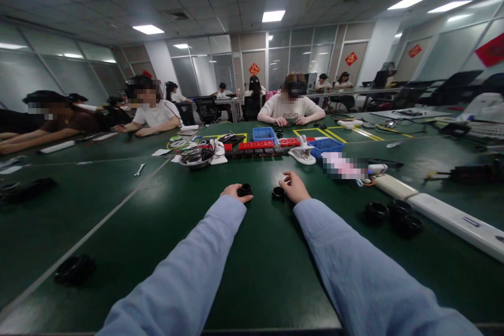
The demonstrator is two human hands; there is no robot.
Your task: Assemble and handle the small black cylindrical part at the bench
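Observation:
My left hand [232, 192] is closed around a small black ring-shaped part [246, 189], thumb on its near side. The part stays at the table surface, its round opening facing up. A second black ring [278, 194] lies flat on the green table to the right of it. Beside that ring is my right hand [296, 189], fingers apart and curved over its right side. Whether the thumb touches the ring I cannot tell. Several more black rings [376, 212] sit to the right of my right forearm. Another dark ring-like piece [74, 270] rests at the lower left.
Across the middle stand a row of red-topped parts [258, 145], blue bins [263, 134] and a white clamp [303, 152]. A long white bar [457, 215] slants along the right. A small wrench [139, 169] lies left. A person [291, 107] sits opposite.

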